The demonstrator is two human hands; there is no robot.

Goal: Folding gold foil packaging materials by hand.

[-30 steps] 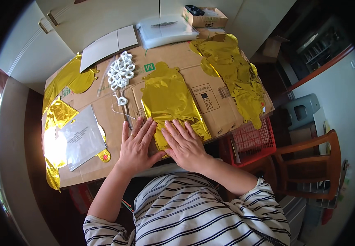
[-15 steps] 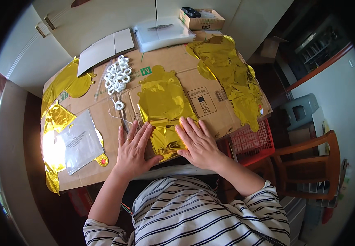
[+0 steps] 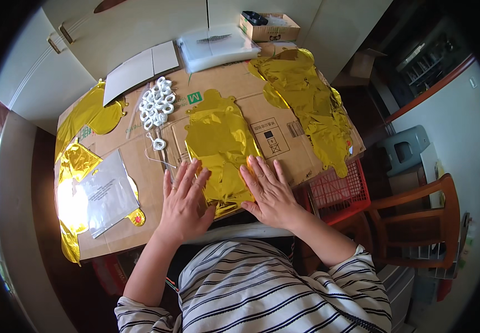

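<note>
A flat, uninflated gold foil balloon (image 3: 220, 139) lies lengthwise on the cardboard in front of me. My left hand (image 3: 184, 201) rests palm down at its near left edge, fingers stretched out and thumb on the foil. Across from it, my right hand (image 3: 271, 195) lies flat with fingers spread over the near right edge. Neither hand grasps anything. Creases run across the foil between my hands. Beyond my left hand sits a bunch of small white ribbon coils (image 3: 156, 102), with one loose coil (image 3: 159, 144) nearer me.
More gold foil pieces (image 3: 312, 94) lie at the right and left (image 3: 93, 111). A clear plastic bag (image 3: 107, 191) rests at near left. Along the back stand grey-white boards (image 3: 134, 69), a stack of clear bags (image 3: 217, 50) and a small box (image 3: 276, 30). A red basket (image 3: 339, 188) and wooden chair (image 3: 417, 222) are at right.
My left hand has slid slightly right and away from me over the foil edge. The right hand's fingers have spread and shifted a little. The balloon's near part looks smoother.
</note>
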